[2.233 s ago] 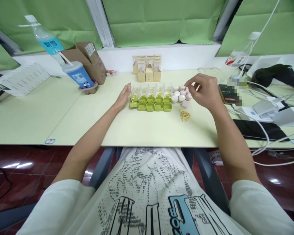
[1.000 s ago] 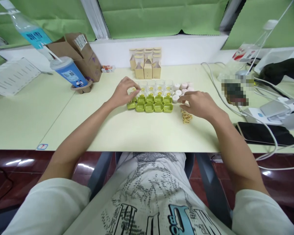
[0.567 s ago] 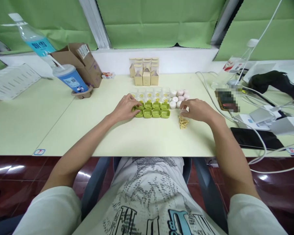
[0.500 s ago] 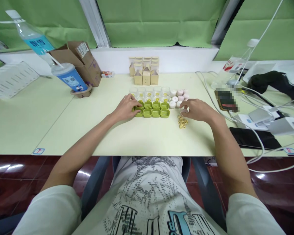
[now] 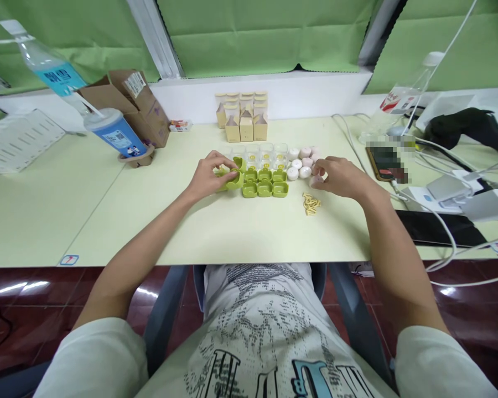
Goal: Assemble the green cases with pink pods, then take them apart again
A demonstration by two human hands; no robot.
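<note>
My left hand (image 5: 209, 176) is closed on a small green square cup (image 5: 234, 180), raised and tilted at the left end of a block of similar green cups (image 5: 265, 189). Fingers cover part of it. At the right, my right hand (image 5: 338, 176) pinches a pale round piece (image 5: 315, 181), partly hidden by the fingertips. Beside it lies a cluster of white and pinkish round pieces (image 5: 292, 174). Clear square cups (image 5: 266, 150) with yellow marks stand behind the green ones. A small heap of yellow curved pieces (image 5: 311, 203) lies in front of my right hand.
Small open cardboard boxes (image 5: 246, 130) stand by the wall. At left are a larger carton (image 5: 147, 110), a blue cup (image 5: 118, 135) and a tilted bottle (image 5: 58, 74). A phone (image 5: 384, 161), white cables (image 5: 444, 235) and a black flat object (image 5: 440, 228) lie at right.
My left hand has lifted a green cup out of the block's left end and tilted it. My right hand has shifted slightly up and right with the pale round piece.
</note>
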